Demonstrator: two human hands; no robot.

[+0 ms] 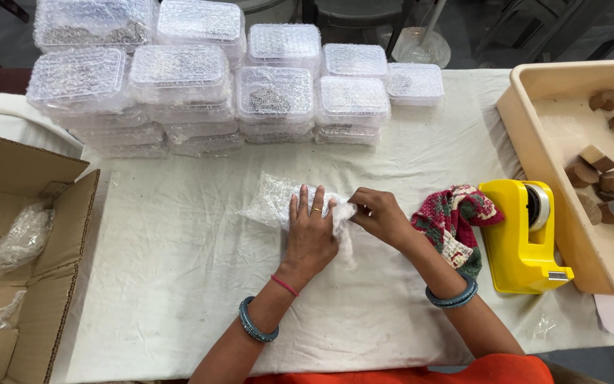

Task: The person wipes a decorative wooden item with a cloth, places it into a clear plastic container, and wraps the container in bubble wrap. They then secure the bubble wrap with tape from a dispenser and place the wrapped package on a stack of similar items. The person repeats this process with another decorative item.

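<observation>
Left grip [312,231]: my palm lies flat, fingers apart, pressing the bubble wrap [273,201] onto the counter [179,270].
Right grip [378,213]: my fingertips are pinched together on the wrap's edge, at 3 o'clock from my left hand.
Bubble wrap: mid-counter, spreading toward 10 o'clock from under my left palm.
Tape dispenser [519,238]: yellow, at 3 o'clock, beyond a knitted cloth [456,220].

A counter [179,284] draped in a white cloth carries stacks of clear boxes wrapped in bubble wrap [200,85] along its far edge. At the right stands a yellow tape dispenser [520,242], with a crumpled red, green and white cloth [456,217] touching its left side and a beige plastic tub [541,128] of small wooden blocks [609,181] just beyond it. An open cardboard box [15,249] sits off the left end, with scraps of clear wrap inside.
</observation>
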